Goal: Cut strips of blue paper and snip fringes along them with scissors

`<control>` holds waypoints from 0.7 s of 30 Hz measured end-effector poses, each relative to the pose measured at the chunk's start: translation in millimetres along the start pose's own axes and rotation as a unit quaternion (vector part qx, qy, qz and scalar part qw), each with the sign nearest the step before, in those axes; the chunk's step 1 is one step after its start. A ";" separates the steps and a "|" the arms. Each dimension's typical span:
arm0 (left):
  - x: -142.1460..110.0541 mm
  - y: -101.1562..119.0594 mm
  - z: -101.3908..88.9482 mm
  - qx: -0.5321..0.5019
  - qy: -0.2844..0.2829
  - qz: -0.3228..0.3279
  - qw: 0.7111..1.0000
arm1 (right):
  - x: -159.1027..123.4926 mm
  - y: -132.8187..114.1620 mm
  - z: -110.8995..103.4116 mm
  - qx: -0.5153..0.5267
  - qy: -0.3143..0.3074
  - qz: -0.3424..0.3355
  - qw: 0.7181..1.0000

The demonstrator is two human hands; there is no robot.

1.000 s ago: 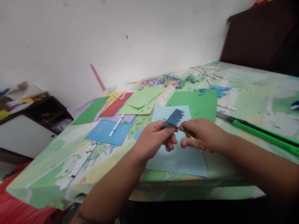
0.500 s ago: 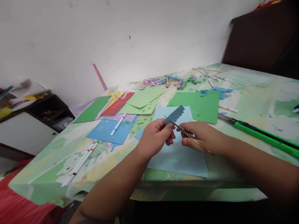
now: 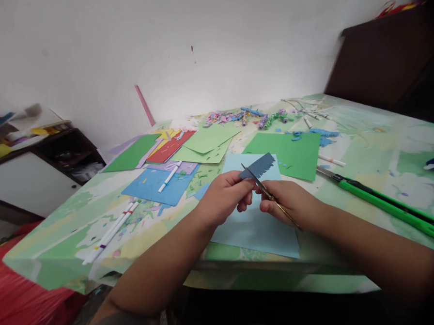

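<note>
A strip of dark blue paper (image 3: pixel 259 165) with a fringed lower edge is pinched between the thumb and fingers of my left hand (image 3: pixel 227 194). My right hand (image 3: pixel 291 203) is closed around a pair of scissors (image 3: pixel 275 200) with gold-toned handles. The blades lie across the strip close to my left thumb; whether they are fully closed I cannot tell. Below both hands a light blue sheet (image 3: pixel 257 230) lies flat near the table's front edge. My fingers partly hide the scissor handles.
On the patterned tablecloth (image 3: pixel 63 251), a green cutter knife (image 3: pixel 385 200) lies at right, beyond it a green sheet (image 3: pixel 283 151). Leftward are a blue sheet (image 3: pixel 153 184), a red sheet (image 3: pixel 171 148) and white markers (image 3: pixel 111 232). Paper curls (image 3: pixel 265 120) lie along the back.
The scissors have turned to a steeper angle across the strip, and their blade now crosses it more visibly. The strip sits slightly further right. The view has shifted a little.
</note>
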State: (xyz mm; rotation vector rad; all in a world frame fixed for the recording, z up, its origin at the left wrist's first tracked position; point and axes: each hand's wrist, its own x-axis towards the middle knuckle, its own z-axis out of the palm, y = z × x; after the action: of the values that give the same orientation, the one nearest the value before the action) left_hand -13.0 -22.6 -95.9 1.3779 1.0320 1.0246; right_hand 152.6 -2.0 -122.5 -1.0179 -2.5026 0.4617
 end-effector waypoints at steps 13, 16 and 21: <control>-1.4 -2.5 -1.8 -0.068 -0.026 0.000 0.997 | 1.0 -3.8 1.2 -0.008 0.023 0.014 1.000; -2.6 -1.2 -0.9 -0.037 -0.002 0.011 0.999 | 0.4 -2.5 1.0 0.013 0.024 0.004 1.000; -7.3 2.3 1.8 0.066 0.067 0.045 0.995 | -0.6 -3.4 1.0 0.059 0.014 -0.033 0.998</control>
State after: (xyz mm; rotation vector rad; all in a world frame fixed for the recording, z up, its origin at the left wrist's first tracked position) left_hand -13.0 -30.2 -93.9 1.4902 1.1640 1.1444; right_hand 150.5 -4.9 -122.0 -0.8880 -2.4438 0.5632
